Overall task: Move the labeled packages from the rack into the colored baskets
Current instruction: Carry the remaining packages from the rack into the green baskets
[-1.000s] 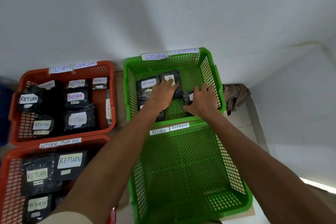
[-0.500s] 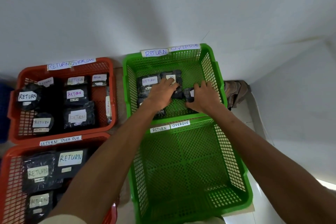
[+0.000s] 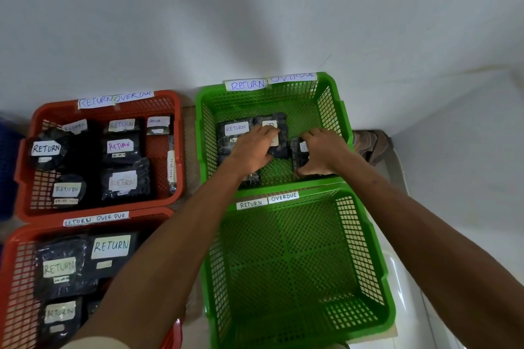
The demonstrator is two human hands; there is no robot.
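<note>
We face a plain white wall [image 3: 255,8]; a brown cloth [image 3: 371,144] sits in its right-hand corner.

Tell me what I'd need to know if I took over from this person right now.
Left hand grips the middle package in the far green basket; right hand grips a small package beside it. A RETURN package lies there too.
Far red basket and near red basket hold labeled packages. Near green basket shows none.
Left: let go of both, fetch more; the rack is out of view.
</note>
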